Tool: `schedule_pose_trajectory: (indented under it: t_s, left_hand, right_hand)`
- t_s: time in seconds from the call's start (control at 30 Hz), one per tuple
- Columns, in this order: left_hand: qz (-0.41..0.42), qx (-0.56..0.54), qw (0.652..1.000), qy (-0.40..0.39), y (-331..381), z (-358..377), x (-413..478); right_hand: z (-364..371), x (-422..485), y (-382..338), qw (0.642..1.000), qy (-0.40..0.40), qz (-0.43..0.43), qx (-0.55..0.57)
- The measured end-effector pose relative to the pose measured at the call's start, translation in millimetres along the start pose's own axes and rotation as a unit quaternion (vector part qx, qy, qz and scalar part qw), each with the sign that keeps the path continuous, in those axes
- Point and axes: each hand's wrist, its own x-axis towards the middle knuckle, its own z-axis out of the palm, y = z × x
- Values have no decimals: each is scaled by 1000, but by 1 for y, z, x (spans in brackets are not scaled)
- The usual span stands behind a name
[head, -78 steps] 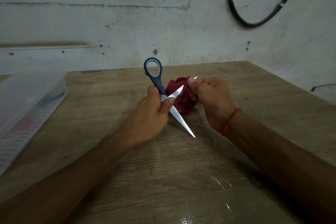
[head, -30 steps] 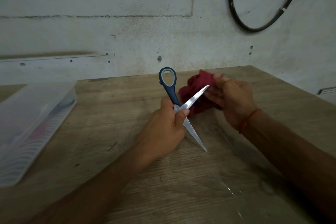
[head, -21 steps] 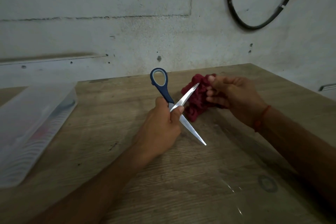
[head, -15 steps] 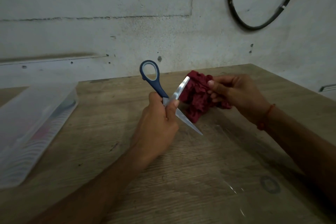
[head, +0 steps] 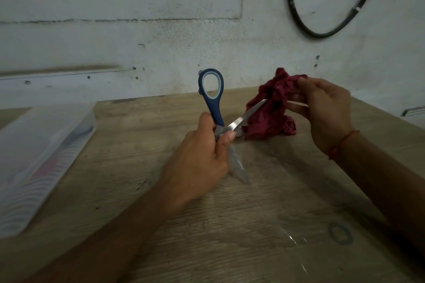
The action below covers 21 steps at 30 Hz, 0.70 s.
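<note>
Two grips are at work. The left grip (head: pixel 202 156) is curled round the blue scissors (head: pixel 211 99) at the pivot. Their handle loop stands above it and the blades are spread: one slants down below it, the other reaches up and to the right into the red cloth (head: pixel 269 119). That cloth hangs just right of this grip, pinched at its top by the right grip (head: pixel 326 110), its lower folds meeting the worktop (head: pixel 230 225).
</note>
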Motion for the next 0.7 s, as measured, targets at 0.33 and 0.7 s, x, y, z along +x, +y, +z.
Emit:
schedule_pose_trajectory:
  t_s: [0.33, 0.7]
  left_hand:
    - [-29, -43, 994, 98, -3, -2, 2]
    - [-25, -32, 998, 43, -5, 5, 1]
  right_hand:
    - [3, -20, -17, 952, -207, -85, -210]
    - [25, -38, -1, 946, -310, 62, 72]
